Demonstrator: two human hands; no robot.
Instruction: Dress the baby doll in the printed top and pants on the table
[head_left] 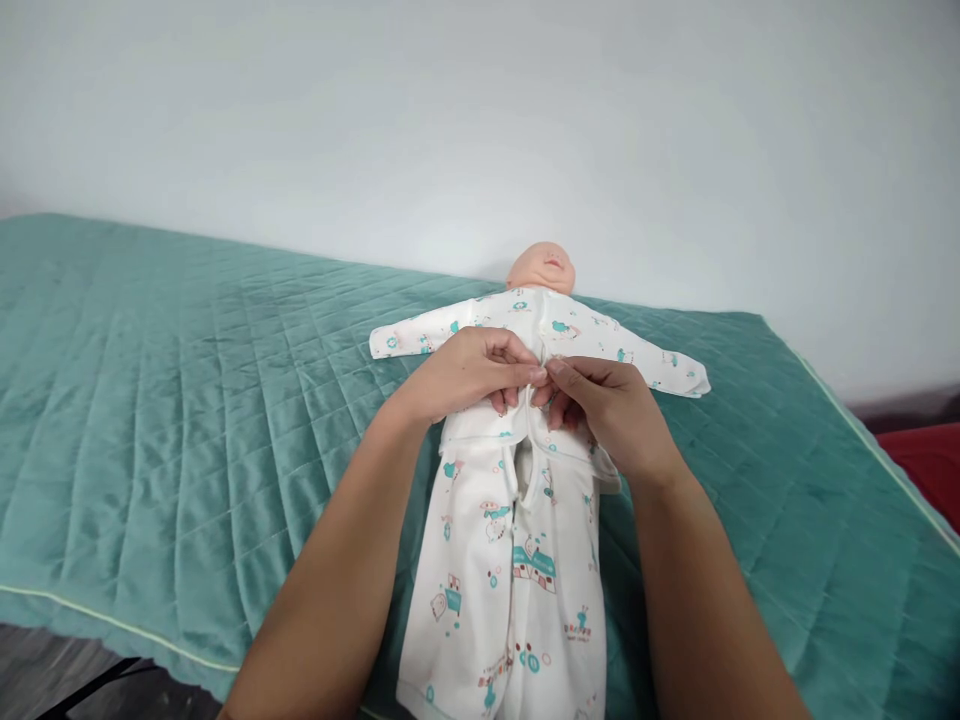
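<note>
A baby doll (pixel 541 266) lies on its back, dressed in a white printed jacket (pixel 574 325) with both sleeves spread outward. White printed trousers (pixel 465 560) cover its legs, with a gap at the crotch. Over the doll's chest, my left hand (pixel 484 370) pinches one side of the jacket's front opening between thumb and fingers. My right hand (pixel 600 400) pinches the other side, its fingertips almost touching the left ones. Whatever fastener lies between the fingertips is too small to make out. Part of the jacket front is hidden under both hands.
Beneath the doll spreads a green quilted cover (pixel 225 430) with a pale piped edge. A white wall (pixel 375 130) rises directly behind it. Something red (pixel 922 460) shows past the right edge, and dark floor (pixel 90 670) at lower left.
</note>
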